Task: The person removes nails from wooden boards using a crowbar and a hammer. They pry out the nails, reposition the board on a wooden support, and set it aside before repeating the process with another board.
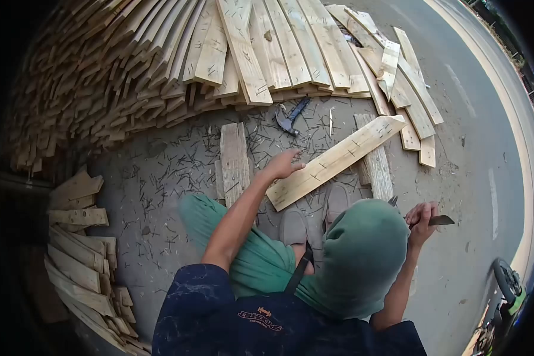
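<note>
Left hand [283, 164], its grip released, is at the board's [341, 155] edge; right hand [422, 223] grasps a dark tool [441, 220].

Dark navy short-sleeved shirt [219, 323] worn at bottom of frame, marked with orange chest print [260, 318]; green trousers [362, 261], greyish closed shoes [293, 227] worn near centre; narrow black strap [298, 270] seen.

Grey ground [457, 204], scattered loose nails [175, 160], a hammer [287, 123], two weathered wood blocks [234, 160] set apart, a large plank pile [89, 89], more boards [80, 270].
</note>
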